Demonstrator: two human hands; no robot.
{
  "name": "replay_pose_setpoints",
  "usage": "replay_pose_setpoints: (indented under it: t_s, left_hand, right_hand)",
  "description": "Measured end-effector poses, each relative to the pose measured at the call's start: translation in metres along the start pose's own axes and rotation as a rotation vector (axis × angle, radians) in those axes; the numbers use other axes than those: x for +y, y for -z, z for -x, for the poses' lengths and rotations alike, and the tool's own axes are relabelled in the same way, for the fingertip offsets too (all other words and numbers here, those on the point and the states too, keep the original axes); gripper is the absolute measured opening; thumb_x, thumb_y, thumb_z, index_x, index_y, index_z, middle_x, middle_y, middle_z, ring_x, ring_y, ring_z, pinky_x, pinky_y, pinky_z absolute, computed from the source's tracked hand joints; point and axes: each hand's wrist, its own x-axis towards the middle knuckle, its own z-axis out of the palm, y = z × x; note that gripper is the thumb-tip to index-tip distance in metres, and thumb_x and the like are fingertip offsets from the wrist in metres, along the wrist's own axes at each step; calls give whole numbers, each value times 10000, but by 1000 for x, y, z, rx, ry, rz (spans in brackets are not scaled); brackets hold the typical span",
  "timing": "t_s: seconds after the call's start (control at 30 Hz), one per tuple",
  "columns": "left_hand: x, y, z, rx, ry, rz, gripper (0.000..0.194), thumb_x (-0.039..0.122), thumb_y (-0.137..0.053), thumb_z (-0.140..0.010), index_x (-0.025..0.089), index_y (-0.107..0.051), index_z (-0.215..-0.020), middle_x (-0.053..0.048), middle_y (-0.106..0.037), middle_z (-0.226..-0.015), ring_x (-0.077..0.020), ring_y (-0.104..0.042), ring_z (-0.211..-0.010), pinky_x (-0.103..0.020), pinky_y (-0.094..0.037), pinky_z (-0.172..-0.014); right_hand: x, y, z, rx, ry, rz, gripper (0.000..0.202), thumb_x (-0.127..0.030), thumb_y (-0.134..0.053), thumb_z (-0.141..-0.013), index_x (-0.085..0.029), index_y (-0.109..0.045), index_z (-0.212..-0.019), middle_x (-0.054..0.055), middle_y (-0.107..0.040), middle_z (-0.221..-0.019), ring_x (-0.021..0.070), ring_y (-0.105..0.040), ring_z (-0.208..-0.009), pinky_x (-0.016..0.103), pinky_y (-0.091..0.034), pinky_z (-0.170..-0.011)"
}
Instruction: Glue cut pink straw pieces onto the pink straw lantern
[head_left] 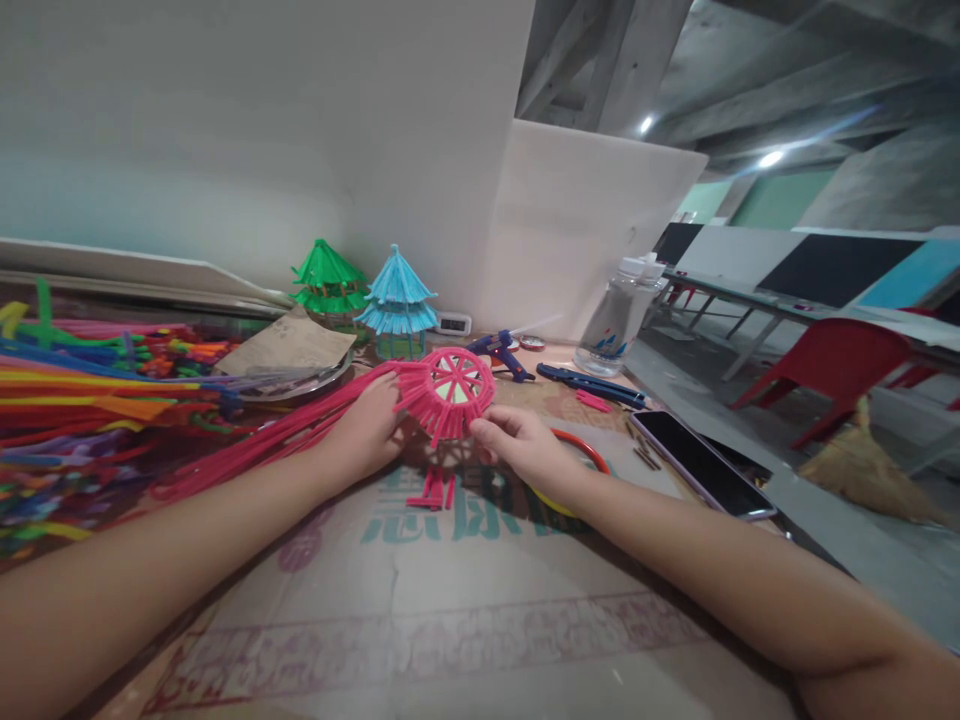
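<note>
A pink round frame of pipe cleaners (471, 418), with spokes across its middle and a fringe of short pieces, is tilted up above the table. My left hand (373, 425) is closed at its left side, the fingertips partly hidden behind it. My right hand (525, 440) pinches its lower right rim between thumb and fingers. Long pink pipe cleaners (277, 440) stretch from beside my left hand toward the lower left. Short pink pieces (431, 490) lie on the table below the frame. A blue glue gun (504, 352) lies just behind it.
Green (328, 275) and blue (396, 290) tiered pipe-cleaner pavilions stand at the back. Colourful pipe cleaners (97, 400) fill the left side. Rightward are pliers (589, 384), a water bottle (619, 315), a phone (701, 462) and an orange-yellow ring (589, 447) partly under my right arm.
</note>
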Motion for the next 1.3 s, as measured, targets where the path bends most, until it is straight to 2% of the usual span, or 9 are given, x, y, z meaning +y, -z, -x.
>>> replay_pose_setpoints:
  t_s: [0.13,0.33,0.47,0.67,0.77,0.83,0.97,1.13,1.3]
  left_hand:
    - [-2,-1,0,-38,68,29,258,188,-545,-851,175,-689,-1064,-149,-712,-1186,-336,-632,-1194,-521,-524,-1063]
    - [-3,-3,0,-47,165,208,166,238,-495,-868,199,-639,-940,-93,-707,-980,-288,-671,-1045,-458,-538,-1019]
    - [-2,-2,0,-47,238,192,142,295,-487,-884,232,-546,-771,-66,-659,-810,-272,-662,-868,-417,-561,-877]
    - [-2,-4,0,-66,311,192,140,287,-497,-867,240,-489,-736,-48,-623,-763,-262,-661,-831,-400,-546,-839]
    - [-1,-5,-1,-64,330,208,123,292,-497,-878,235,-515,-771,-43,-630,-763,-258,-661,-805,-392,-545,-817]
    - [0,-5,-1,-61,323,220,118,295,-496,-890,230,-542,-802,-43,-641,-769,-259,-662,-795,-391,-546,-807]
    - [-1,-6,-1,-55,310,228,96,263,-506,-892,229,-572,-830,-41,-662,-782,-259,-676,-807,-389,-555,-813]
    - [-3,-6,1,-49,290,213,61,250,-534,-887,233,-557,-833,-42,-672,-801,-259,-687,-835,-394,-568,-828]
    - [-4,-8,2,-54,298,179,102,267,-532,-900,234,-528,-804,-54,-666,-804,-266,-684,-821,-399,-559,-785]
  right_hand:
    - [2,-2,-1,-29,-30,-25,442,-628,-701,-859,-202,-609,-781,-42,-545,-652,120,-475,-607,262,-357,-599]
    - [3,4,-6,22,-6,13,458,-651,-578,-913,-207,-612,-803,-35,-541,-642,128,-480,-580,262,-362,-565]
    - [5,31,-19,72,19,269,358,-534,-564,-932,-212,-589,-775,-22,-582,-673,142,-511,-608,269,-391,-587]
    - [36,89,-49,370,22,535,269,-438,-637,-902,-218,-564,-767,-2,-607,-733,178,-556,-708,307,-456,-693]
    - [51,108,-61,397,-8,537,212,-400,-654,-912,-193,-651,-958,61,-709,-941,208,-652,-871,328,-523,-799]
    - [57,114,-68,395,-32,544,314,-364,-655,-922,-169,-662,-1167,116,-728,-1132,230,-681,-1009,351,-543,-878]
    - [59,115,-89,342,-74,591,491,-293,-727,-886,-108,-633,-1331,201,-691,-1332,271,-677,-1136,391,-521,-984]
    - [56,105,-115,256,-120,627,307,-285,-811,-832,-123,-746,-1084,135,-797,-1080,256,-726,-964,330,-532,-885]
    - [58,94,-124,323,-150,619,252,-192,-798,-816,-123,-741,-1052,132,-803,-1035,265,-727,-954,338,-525,-888]
